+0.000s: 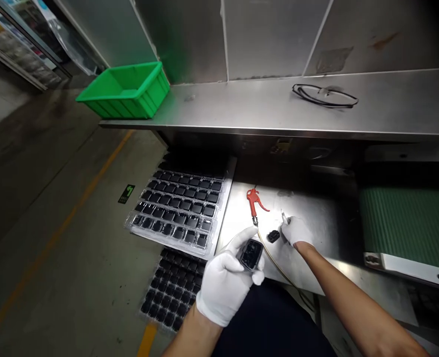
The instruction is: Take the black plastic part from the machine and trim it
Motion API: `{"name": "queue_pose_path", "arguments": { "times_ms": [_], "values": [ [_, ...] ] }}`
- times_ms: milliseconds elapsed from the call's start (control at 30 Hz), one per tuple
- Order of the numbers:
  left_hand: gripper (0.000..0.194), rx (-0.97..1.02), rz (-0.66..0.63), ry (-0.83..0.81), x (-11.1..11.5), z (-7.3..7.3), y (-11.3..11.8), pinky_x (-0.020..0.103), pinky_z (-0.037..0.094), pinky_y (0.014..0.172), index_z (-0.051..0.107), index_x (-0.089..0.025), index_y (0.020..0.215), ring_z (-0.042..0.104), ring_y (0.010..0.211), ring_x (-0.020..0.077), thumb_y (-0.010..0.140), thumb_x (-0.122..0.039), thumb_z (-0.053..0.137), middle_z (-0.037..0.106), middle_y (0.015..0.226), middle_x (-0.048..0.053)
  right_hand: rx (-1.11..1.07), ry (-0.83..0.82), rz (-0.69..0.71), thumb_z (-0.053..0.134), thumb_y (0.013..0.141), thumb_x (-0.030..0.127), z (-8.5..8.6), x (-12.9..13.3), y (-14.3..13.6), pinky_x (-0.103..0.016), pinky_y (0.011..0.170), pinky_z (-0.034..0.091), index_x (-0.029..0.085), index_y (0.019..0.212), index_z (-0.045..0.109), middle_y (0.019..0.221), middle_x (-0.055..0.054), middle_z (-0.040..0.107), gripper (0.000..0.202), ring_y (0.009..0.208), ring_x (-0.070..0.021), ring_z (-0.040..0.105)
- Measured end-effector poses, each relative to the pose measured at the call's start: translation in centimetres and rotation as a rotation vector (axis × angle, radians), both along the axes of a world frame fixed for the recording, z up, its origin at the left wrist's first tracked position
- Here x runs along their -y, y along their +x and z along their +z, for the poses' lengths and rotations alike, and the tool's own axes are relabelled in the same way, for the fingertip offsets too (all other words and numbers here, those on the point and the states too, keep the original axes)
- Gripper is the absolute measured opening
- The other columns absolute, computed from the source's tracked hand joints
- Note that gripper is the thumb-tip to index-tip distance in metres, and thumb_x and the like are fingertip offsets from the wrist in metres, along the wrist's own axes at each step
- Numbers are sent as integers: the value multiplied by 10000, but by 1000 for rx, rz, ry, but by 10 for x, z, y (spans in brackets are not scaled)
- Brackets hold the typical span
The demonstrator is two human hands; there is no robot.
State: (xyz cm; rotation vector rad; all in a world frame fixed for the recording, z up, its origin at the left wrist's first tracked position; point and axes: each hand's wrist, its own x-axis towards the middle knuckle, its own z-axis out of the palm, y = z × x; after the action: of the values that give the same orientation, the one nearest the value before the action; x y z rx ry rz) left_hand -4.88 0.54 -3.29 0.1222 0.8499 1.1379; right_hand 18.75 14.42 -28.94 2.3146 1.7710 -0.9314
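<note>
My left hand (225,282), in a white glove, grips a small black rectangular part (251,254) between thumb and fingers, just off the near edge of the steel bench (316,218). My right hand (296,230), also gloved, rests on the bench and pinches a thin metal tool whose tip (283,215) points away. A second small black part (273,236) lies on the bench right beside that hand. A red air blow gun (254,200) lies on the bench behind both hands, its hose (275,263) running back toward me.
A clear tray (180,210) with several rows of black parts sits left of the bench, another tray (173,290) lower down. A green conveyor belt (409,225) is at right. On the upper steel shelf stand a green bin (126,90) and a black cable loop (325,95).
</note>
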Motion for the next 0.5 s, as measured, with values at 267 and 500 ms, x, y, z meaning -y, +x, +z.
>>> {"name": "queue_pose_path", "arguments": {
  "times_ms": [267,500],
  "values": [
    [465,232,10,-38,-5,11,-14,296,438,604,729,-179,989,582,731,203,554,-135,569,670,875,96,17,-132,-75,593,1006,231,4,-5,-14,-345,799,537,103,1152,627,884,-65,657,197,794,-211,647],
    [581,299,-59,-42,0,15,-14,185,324,396,629,-282,1137,571,650,145,597,-77,565,658,948,58,-113,-16,-232,439,1049,201,69,3,-16,-325,714,519,47,1205,576,981,-172,657,259,847,-260,664]
  ]
}}
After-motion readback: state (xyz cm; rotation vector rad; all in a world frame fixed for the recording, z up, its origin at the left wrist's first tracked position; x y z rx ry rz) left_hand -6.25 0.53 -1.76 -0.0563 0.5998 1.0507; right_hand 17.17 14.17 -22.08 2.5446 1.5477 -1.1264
